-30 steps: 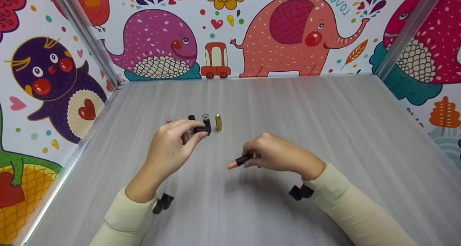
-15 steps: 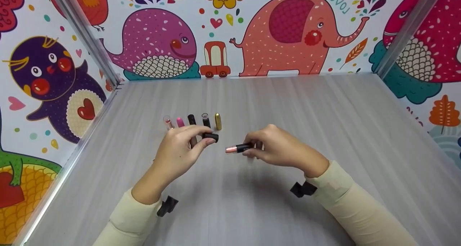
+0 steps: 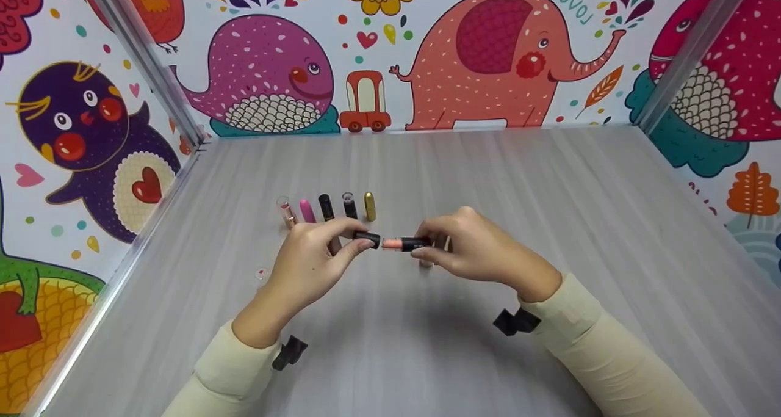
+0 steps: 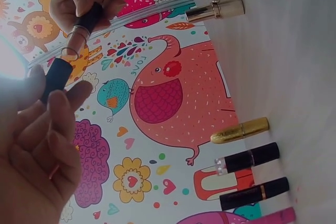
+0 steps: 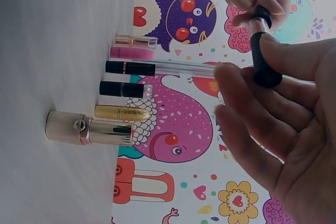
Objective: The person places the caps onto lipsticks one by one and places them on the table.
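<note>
My left hand (image 3: 317, 258) pinches a black lipstick cap (image 3: 367, 240) between thumb and fingers. Opposite it, my right hand (image 3: 473, 246) holds the black base of a lipstick (image 3: 415, 244), whose peach end (image 3: 392, 244) points left at the cap. Both parts lie roughly level above the table, with a narrow gap between them in the head view. A clear collar (image 4: 77, 43) surrounds the peach part in the left wrist view. The right wrist view shows the black base (image 5: 265, 64) under my right thumb.
Behind the hands stands a row of upright lipsticks: rose gold (image 3: 287, 212), pink (image 3: 306, 210), black (image 3: 326, 207), clear-topped black (image 3: 349, 206) and gold (image 3: 370, 206). A pale gold lipstick (image 5: 89, 128) stands near my right hand. Something clear-topped (image 3: 261, 274) shows beside my left wrist. Patterned walls enclose the table.
My left hand has drawn the cap right and toward me, away from the row. My right hand has risen in view, and the lipstick has swung from slanting to level, facing the cap.
</note>
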Tool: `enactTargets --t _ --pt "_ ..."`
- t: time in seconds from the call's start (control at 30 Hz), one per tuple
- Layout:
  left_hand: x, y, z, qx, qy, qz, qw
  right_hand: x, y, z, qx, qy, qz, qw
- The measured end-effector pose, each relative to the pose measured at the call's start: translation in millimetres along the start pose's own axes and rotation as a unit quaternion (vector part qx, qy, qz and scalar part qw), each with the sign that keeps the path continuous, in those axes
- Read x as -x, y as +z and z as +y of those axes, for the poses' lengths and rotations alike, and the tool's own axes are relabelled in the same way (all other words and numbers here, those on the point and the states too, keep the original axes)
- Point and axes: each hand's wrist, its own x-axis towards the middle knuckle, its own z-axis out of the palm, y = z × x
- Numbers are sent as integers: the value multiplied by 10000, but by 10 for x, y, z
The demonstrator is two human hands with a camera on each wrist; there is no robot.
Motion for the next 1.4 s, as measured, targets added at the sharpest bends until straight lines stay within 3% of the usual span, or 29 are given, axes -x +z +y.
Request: enactTargets --t 0.73,1.03,1.2,1.4 --pt "-3 38 32 108 12 139 9998 2 1 -54 69 -291 372 9989" --pt "-6 40 49 85 135 -302 9994 0 9 -36 266 -382 589 9972" --pt "8 49 48 43 340 -418 9985 1 3 -35 293 -425 637 9966" --pt "26 63 48 -261 686 -270 9969 5 33 -85 521 -678 543 9949"
